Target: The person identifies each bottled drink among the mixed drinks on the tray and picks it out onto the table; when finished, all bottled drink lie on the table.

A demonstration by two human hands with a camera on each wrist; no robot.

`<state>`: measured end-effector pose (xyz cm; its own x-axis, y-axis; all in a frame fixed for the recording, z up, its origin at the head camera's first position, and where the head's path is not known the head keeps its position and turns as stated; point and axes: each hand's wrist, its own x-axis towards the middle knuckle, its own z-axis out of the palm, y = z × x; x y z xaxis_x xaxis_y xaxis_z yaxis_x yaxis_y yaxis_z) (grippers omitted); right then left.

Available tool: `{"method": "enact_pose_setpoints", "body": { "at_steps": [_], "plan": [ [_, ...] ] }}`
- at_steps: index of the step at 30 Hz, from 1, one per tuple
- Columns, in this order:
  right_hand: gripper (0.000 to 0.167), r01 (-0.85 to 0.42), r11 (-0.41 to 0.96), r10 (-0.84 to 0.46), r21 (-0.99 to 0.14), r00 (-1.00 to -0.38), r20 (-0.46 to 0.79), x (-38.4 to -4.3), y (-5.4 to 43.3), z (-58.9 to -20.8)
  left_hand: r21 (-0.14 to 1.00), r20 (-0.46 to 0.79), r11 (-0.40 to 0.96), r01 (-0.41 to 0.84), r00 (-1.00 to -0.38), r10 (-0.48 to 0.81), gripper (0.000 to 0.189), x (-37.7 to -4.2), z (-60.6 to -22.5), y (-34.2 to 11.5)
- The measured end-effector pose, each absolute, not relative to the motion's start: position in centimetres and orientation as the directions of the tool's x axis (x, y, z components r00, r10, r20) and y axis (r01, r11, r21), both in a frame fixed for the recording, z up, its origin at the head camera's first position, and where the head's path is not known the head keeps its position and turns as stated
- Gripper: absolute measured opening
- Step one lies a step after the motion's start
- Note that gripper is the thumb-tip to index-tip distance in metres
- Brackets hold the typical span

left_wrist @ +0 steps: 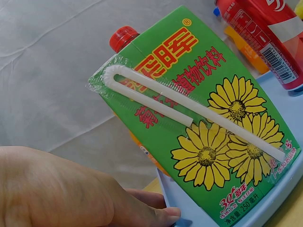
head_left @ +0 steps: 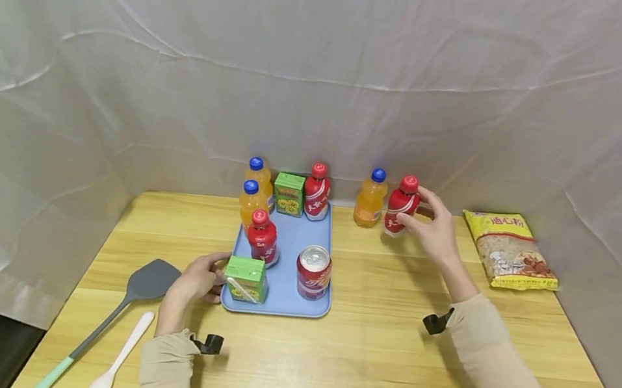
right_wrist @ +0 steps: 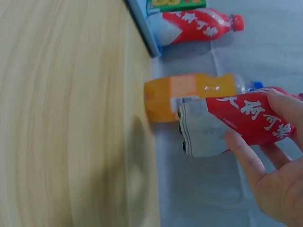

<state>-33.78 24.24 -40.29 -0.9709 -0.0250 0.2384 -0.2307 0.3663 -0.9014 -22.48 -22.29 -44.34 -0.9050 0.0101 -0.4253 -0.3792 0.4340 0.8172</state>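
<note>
The cola bottle (head_left: 401, 209) in the right hand (head_left: 436, 235) is red with white lettering and a white base. Just beside that hand, the juice bottle (head_left: 369, 204) is orange, blue-capped. By the left hand (head_left: 196, 280), a green carton (head_left: 247, 277) bears dark-centred yellow flowers; the tray (head_left: 294, 239) there is pale blue. Right of the right hand, the bag (head_left: 506, 251) is yellow-ended, its small picture seemingly reddish-brown.

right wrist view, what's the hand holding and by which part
The right hand holds a red-and-white plastic bottle by the sides of its body.

Tray (head_left: 294, 239) smooth plastic; can (head_left: 313, 274) glossy metal; backdrop (head_left: 324, 91) creased cloth.
</note>
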Motion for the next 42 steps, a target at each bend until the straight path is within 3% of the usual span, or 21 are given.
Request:
{"method": "enact_pose_setpoints", "body": {
  "at_steps": [13, 23, 31, 36, 42],
  "plan": [
    [0.078, -0.097, 0.347, 0.038, -0.933, -0.992, 0.117, -36.1, 25.3, -41.6, 0.814, -0.432, 0.43, -0.39, -0.902, 0.0, 0.062, -22.6, -44.8, -22.5],
    [0.079, -0.069, 0.241, 0.065, -0.968, -0.994, 0.087, -37.8, 25.3, -43.2, 0.812, -0.435, 0.428, -0.397, -0.9, -0.01, 0.062, -22.7, -44.8, -22.5],
    [0.078, -0.06, 0.233, 0.047, -0.971, -0.996, 0.073, -37.7, 24.6, -42.8, 0.814, -0.433, 0.431, -0.389, -0.901, 0.004, 0.062, -22.7, -44.6, -22.6],
    [0.075, -0.093, 0.278, 0.065, -0.956, -0.991, 0.116, -38.1, 24.7, -43.7, 0.815, -0.428, 0.436, -0.382, -0.904, 0.007, 0.061, -22.7, -44.4, -22.6],
    [0.079, -0.14, 0.463, 0.09, -0.875, -0.975, 0.203, -38.0, 24.5, -44.2, 0.813, -0.432, 0.436, -0.386, -0.902, 0.009, 0.061, -22.7, -44.7, -22.5]
  ]
}}
